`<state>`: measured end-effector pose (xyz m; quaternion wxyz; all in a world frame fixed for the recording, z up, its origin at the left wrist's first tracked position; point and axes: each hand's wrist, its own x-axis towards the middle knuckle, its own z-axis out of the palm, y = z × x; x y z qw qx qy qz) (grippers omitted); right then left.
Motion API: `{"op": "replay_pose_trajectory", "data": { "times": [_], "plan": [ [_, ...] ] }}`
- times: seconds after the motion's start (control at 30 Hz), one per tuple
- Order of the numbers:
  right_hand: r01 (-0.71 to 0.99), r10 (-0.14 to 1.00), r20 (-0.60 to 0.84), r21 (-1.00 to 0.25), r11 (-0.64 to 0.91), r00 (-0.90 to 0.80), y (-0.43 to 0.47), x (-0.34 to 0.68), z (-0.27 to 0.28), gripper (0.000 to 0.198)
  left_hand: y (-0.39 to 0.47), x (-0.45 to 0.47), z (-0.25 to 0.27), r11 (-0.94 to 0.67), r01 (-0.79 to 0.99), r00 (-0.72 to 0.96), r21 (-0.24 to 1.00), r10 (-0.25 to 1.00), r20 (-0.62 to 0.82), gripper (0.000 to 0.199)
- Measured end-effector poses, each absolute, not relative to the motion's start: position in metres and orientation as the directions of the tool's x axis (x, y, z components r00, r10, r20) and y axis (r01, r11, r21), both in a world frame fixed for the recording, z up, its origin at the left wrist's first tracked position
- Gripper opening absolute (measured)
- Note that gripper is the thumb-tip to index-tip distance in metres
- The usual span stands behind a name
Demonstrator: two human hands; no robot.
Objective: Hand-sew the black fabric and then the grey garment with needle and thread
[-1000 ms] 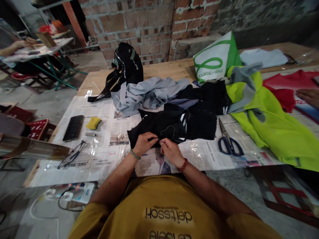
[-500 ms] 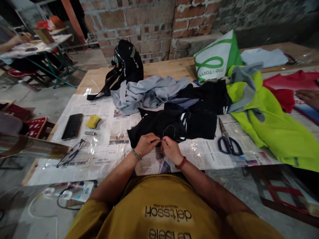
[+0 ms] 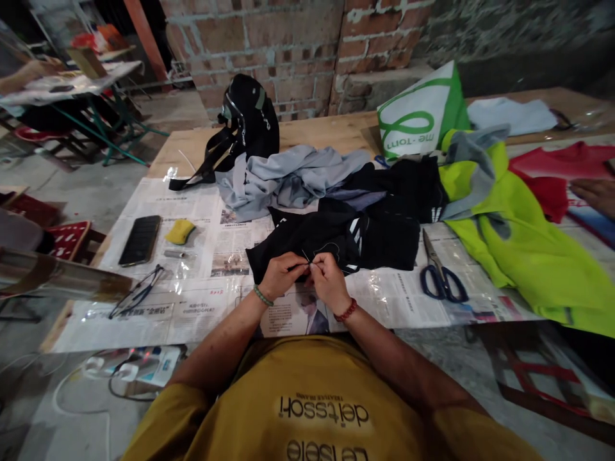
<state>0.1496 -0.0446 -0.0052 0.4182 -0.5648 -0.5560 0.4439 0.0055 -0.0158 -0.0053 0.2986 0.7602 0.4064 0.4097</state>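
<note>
My left hand [image 3: 281, 274], with a green beaded bracelet, is closed in a pinch at the near edge of a black garment [image 3: 307, 232]. Touching its fingertips, my right hand [image 3: 330, 276], with a red bracelet, is pinched too. A thin, bright needle [image 3: 306, 256] sticks up between the fingertips, seemingly in the right hand's pinch. A pale thread [image 3: 331, 244] curves over the black cloth beside it. The garment lies on newspaper and has white stripes. To the right rest scissors [image 3: 442, 275] with dark blue handles.
On the left lie a phone [image 3: 140, 240], a yellow sponge [image 3: 179, 231], a small roll [image 3: 174, 253] and glasses [image 3: 139, 291]. Behind are grey cloth [image 3: 293, 176], a black bag [image 3: 254, 118] and a white-green bag [image 3: 418, 118]. Neon-yellow clothing [image 3: 538, 243] and another person's hand [image 3: 596, 195] are at right.
The needle now shows upright between my fingertips, where it was hardly visible before. My hands have barely shifted, and the whole view has moved slightly.
</note>
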Motion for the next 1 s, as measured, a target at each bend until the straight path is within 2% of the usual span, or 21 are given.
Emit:
{"op": "replay_pose_trajectory", "data": {
  "times": [0.2,0.3,0.37,0.43,0.5,0.57,0.67,0.73,0.83,0.9,1.0],
  "plan": [
    [0.461,0.989,0.093,-0.877,0.134,-0.112,-0.060,0.169,0.007,0.014,-0.013,0.002,-0.010,-0.520,0.438,0.280,0.733,0.854,0.439,0.012],
    [0.564,0.956,0.295,-0.789,0.243,0.001,-0.062,0.189,0.020,0.019,-0.012,0.001,-0.012,-0.548,0.470,0.290,0.692,0.836,0.465,0.014],
    [0.618,0.876,0.470,-0.723,0.310,0.110,-0.053,0.200,0.031,0.019,-0.014,0.002,-0.012,-0.572,0.498,0.308,0.653,0.820,0.483,0.016],
    [0.643,0.810,0.571,-0.670,0.370,0.130,-0.035,0.205,0.039,0.019,-0.016,0.003,-0.012,-0.602,0.532,0.334,0.595,0.795,0.506,0.018],
    [0.603,0.842,0.539,-0.683,0.411,0.036,-0.013,0.203,0.042,0.023,-0.017,0.003,-0.011,-0.631,0.568,0.362,0.528,0.768,0.529,0.019],
    [0.548,0.911,0.397,-0.740,0.390,-0.112,0.007,0.196,0.042,0.029,-0.018,0.002,-0.012,-0.651,0.597,0.385,0.468,0.745,0.545,0.020],
    [0.602,0.949,0.165,-0.741,0.299,-0.268,0.021,0.185,0.035,0.031,-0.018,0.001,-0.014,-0.659,0.631,0.412,0.409,0.732,0.542,0.022],
    [0.668,0.955,0.107,-0.693,0.272,-0.278,0.020,0.184,0.032,0.029,-0.016,0.000,-0.017,-0.657,0.651,0.427,0.381,0.732,0.531,0.023],
    [0.693,0.959,0.161,-0.664,0.280,-0.234,0.007,0.191,0.033,0.024,-0.015,0.001,-0.020,-0.665,0.665,0.448,0.341,0.720,0.531,0.023],
    [0.653,0.961,0.179,-0.706,0.273,-0.209,-0.004,0.199,0.038,0.025,-0.014,0.003,-0.021,-0.674,0.662,0.456,0.328,0.709,0.538,0.023],
    [0.521,0.972,0.077,-0.833,0.184,-0.220,-0.023,0.210,0.048,0.031,-0.014,0.004,-0.021,-0.675,0.661,0.453,0.329,0.708,0.541,0.024]
  ]
}}
